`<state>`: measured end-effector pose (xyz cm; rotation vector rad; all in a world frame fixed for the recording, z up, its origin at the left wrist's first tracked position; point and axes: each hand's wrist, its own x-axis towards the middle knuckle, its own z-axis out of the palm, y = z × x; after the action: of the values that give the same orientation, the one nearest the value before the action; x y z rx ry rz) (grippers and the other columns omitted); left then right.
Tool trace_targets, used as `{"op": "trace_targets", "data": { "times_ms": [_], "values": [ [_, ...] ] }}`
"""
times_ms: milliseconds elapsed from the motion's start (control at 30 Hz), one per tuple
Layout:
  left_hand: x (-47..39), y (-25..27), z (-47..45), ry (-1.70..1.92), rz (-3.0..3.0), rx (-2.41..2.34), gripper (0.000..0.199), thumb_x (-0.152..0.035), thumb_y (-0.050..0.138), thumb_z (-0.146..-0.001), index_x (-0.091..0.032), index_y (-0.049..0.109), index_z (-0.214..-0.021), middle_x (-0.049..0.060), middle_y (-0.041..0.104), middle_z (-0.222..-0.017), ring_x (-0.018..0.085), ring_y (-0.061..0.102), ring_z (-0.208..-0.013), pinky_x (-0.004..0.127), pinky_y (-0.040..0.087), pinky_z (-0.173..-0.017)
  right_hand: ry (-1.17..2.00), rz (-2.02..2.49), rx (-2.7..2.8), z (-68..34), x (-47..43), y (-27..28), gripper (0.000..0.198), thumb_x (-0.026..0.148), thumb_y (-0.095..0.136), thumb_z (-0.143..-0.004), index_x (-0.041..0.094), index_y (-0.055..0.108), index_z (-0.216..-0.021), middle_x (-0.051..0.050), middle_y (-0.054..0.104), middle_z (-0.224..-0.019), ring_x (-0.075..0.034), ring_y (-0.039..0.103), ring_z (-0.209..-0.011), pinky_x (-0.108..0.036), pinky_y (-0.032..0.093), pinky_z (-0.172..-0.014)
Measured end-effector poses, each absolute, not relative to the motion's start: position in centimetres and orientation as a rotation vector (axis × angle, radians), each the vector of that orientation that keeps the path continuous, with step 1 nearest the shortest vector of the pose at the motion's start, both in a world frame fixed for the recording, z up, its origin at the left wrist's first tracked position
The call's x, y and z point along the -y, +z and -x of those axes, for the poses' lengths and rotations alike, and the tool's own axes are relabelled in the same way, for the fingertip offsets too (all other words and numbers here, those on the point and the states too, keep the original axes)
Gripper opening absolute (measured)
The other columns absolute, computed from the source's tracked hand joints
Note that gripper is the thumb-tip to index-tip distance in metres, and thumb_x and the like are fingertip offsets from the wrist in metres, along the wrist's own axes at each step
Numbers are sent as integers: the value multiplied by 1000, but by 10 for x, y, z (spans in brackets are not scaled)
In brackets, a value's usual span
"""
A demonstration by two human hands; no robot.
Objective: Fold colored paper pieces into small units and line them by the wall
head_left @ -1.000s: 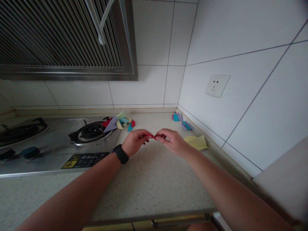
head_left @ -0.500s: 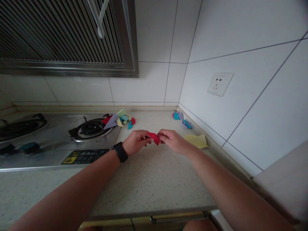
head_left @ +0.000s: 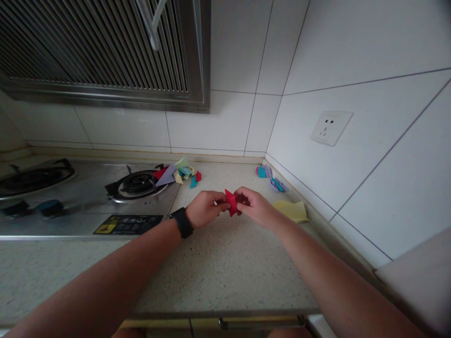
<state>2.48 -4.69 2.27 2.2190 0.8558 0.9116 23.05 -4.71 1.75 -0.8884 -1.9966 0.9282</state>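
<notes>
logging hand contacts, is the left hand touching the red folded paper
Touching: the head view shows the left hand pinching the red folded paper, with the thumb on its left side.

— What kind of room is this?
— A kitchen corner. A white-tiled back wall [head_left: 229, 124] runs along the back edge of the bench [head_left: 225, 272], and a right-hand wall [head_left: 380, 136] meets it at the back right corner.
— Anything on the walls?
— A white socket [head_left: 331, 127] on the right-hand one, and a slatted metal range hood [head_left: 102, 51] over the left part of the bench.
— And below that?
— A steel gas stove [head_left: 77, 211] set into the bench, with two black burners [head_left: 139, 182], dark knobs [head_left: 50, 208] and a black-and-yellow label [head_left: 128, 224] near its front edge.
— The bench itself?
— Pale, speckled top. Under its front edge, yellowish cabinet fronts [head_left: 155, 324] and a bar handle [head_left: 260, 323].
— Light?
— Dim and grey.
</notes>
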Motion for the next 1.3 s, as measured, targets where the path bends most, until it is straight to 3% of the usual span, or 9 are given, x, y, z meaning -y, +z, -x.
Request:
{"op": "trace_targets", "data": {
  "times_ms": [433,667,867,1100,1300],
  "values": [
    [47,22,-24,839,-2782,-875,15,-23,58,-88,-15,69,-79,2,65,-69,13,57,-64,23,37,-59,920,969,2048,-234,47,15,8,12,55,-78,18,58,-82,-1,66,-73,-13,64,-67,-26,49,-62],
    [43,17,-23,801,-3080,-620,23,-21,47,-94,-16,65,-81,3,63,-73,13,55,-70,25,40,-65,688,1020,2199,-235,49,19,13,6,56,-72,18,63,-74,1,65,-67,-11,59,-62,-22,42,-59],
    [47,26,-20,916,-3133,-586,22,-17,43,-95,-16,64,-89,3,61,-75,14,54,-74,26,41,-67,554,956,2161,-234,52,25,13,6,56,-74,17,62,-74,1,66,-70,-11,59,-66,-22,41,-63],
    [48,23,-20,809,-3259,-576,28,-15,39,-95,-15,61,-78,4,59,-72,14,53,-70,26,40,-63,426,936,2310,-232,57,28,15,3,56,-75,18,61,-72,2,64,-71,-10,56,-67,-22,38,-63],
    [38,18,-19,694,-3112,-658,24,-25,45,-96,-17,65,-86,4,64,-78,15,57,-75,25,42,-69,398,980,2345,-229,56,26,17,2,55,-75,19,59,-76,2,61,-73,-12,54,-69,-23,37,-64]
  ]
}}
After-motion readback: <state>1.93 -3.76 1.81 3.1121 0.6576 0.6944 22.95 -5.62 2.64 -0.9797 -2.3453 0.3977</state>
